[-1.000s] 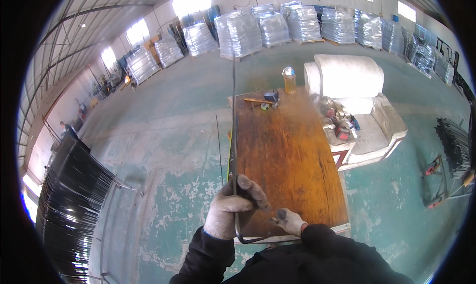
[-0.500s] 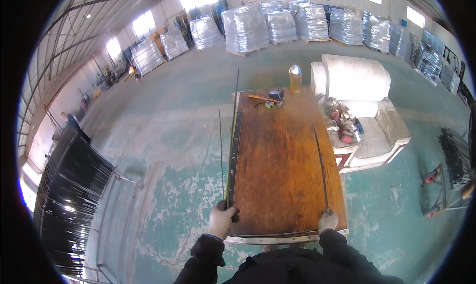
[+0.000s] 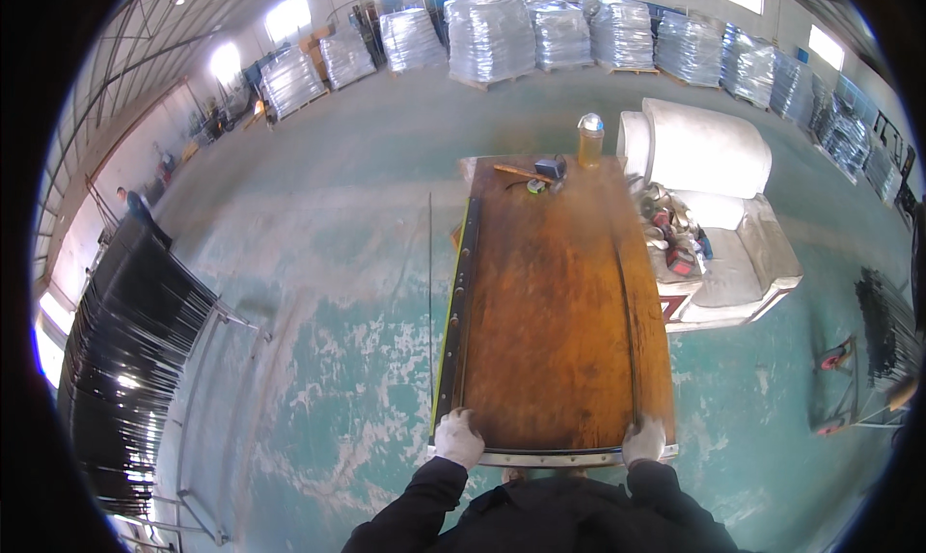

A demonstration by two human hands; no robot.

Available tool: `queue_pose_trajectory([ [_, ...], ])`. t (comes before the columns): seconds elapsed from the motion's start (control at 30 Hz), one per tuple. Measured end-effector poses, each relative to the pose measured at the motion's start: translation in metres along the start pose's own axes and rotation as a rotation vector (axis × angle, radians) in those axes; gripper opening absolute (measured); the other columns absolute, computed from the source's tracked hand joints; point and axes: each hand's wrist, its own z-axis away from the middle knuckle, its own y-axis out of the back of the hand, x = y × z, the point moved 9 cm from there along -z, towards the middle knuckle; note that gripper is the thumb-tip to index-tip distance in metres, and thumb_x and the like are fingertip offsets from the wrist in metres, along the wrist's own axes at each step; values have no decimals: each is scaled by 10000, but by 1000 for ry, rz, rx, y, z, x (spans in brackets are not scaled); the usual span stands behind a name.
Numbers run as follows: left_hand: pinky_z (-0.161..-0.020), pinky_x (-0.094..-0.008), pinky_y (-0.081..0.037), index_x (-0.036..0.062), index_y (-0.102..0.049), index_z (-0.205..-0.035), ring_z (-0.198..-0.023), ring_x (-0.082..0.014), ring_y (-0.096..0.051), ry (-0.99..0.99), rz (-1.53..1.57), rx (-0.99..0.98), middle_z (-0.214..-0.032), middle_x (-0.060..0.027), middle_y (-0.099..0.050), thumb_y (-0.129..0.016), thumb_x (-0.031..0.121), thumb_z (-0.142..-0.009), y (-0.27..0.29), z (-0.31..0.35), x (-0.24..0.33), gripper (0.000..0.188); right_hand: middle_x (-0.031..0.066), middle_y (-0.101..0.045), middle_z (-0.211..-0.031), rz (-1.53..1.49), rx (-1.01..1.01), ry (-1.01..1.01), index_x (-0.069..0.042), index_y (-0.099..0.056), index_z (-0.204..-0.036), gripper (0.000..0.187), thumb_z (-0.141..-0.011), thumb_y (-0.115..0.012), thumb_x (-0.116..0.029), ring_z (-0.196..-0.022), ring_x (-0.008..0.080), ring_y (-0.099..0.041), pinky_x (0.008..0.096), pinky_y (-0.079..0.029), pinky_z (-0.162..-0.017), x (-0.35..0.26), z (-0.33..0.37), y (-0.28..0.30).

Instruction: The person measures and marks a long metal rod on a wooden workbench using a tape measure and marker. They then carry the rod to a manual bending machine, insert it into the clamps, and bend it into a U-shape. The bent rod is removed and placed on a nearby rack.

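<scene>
A worn brown wooden table (image 3: pixel 550 331) stands before me. Thin black metal rods lie on it as a frame, with a right rod (image 3: pixel 632 345) along the right side and another beside the left edge strip. My left hand (image 3: pixel 459 439), in a pale glove, is closed at the near left corner, over the end of the left rod. My right hand (image 3: pixel 644 441), also gloved and slightly blurred, grips the near end of the right rod. A perforated black strip (image 3: pixel 455 331) with a yellow-green edge runs down the table's left side. Another thin rod (image 3: pixel 430 292) shows left of the table.
At the far end are a bottle (image 3: pixel 590 140), a hammer (image 3: pixel 521 173), a tape measure (image 3: pixel 536 186) and a dark blue box (image 3: pixel 550 169). A pale armchair (image 3: pixel 709 157) holds power tools (image 3: pixel 678 256). Black rods (image 3: pixel 135 341) fill a left rack; a person (image 3: pixel 140 210) stands behind. Wrapped pallets (image 3: pixel 489 37) line the wall.
My left hand has come down and right to the table corner; the long rod it held raised now lies along the left side. My right hand stays near the front right corner.
</scene>
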Motion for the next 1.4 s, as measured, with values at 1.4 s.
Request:
queue_pose_trajectory([
  [1.4, -1068, -527, -584, 81, -815, -1165, -1191, -402, -740, -311, 94, -116, -1190, -158, -776, -811, 314, -918, -17, 69, 9, 339, 300, -808, -1138, -2, -133, -42, -11, -796, -1200, 341, -898, -850, -162, -1154, 517, -768, 598, -608, -1040, 15, 19, -17],
])
